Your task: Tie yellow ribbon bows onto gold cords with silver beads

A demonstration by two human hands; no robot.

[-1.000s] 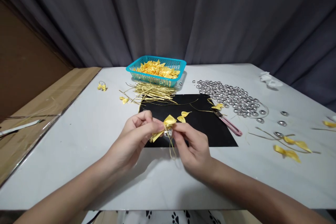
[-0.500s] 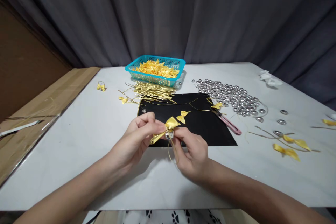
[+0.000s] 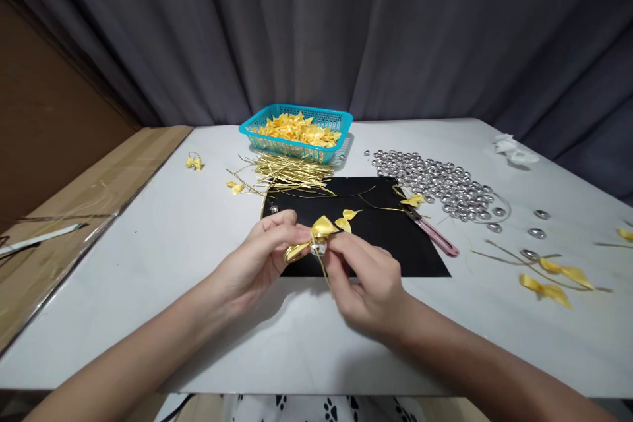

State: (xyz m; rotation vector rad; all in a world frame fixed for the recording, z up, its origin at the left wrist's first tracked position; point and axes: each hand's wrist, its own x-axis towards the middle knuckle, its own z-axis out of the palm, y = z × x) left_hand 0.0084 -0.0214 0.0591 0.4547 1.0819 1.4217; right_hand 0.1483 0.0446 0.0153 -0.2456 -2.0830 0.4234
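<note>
Above the near edge of the black sheet (image 3: pixel 386 250), my two hands meet around one small yellow ribbon bow (image 3: pixel 324 226). My left hand (image 3: pixel 267 247) is closed, its thumb and finger pinching the bow and a loop of gold cord (image 3: pixel 295 252). Just under the bow sits a shiny silver ball (image 3: pixel 319 248), with a cord end hanging below it. My right hand (image 3: pixel 366 273) is closed too, thumb and forefinger pinched at the right side of the ball and cord; its fingertips partly hide what they grip. Another yellow bow (image 3: pixel 346 219) lies on the sheet behind.
A blue basket (image 3: pixel 247 135) of yellow bows stands at the back, with a pile of gold cords (image 3: pixel 297 171) before it. Several silver balls (image 3: pixel 440 184) spread to the right, near a pink-handled cutter (image 3: pixel 440 237). Loose bows (image 3: pixel 546 290) lie at right; a finished-looking bow (image 3: pixel 194 162) at left.
My right hand has turned slightly at the ball, and the hanging cord end has shifted right. My left hand keeps its pinch on the bow. The view has moved a little.
</note>
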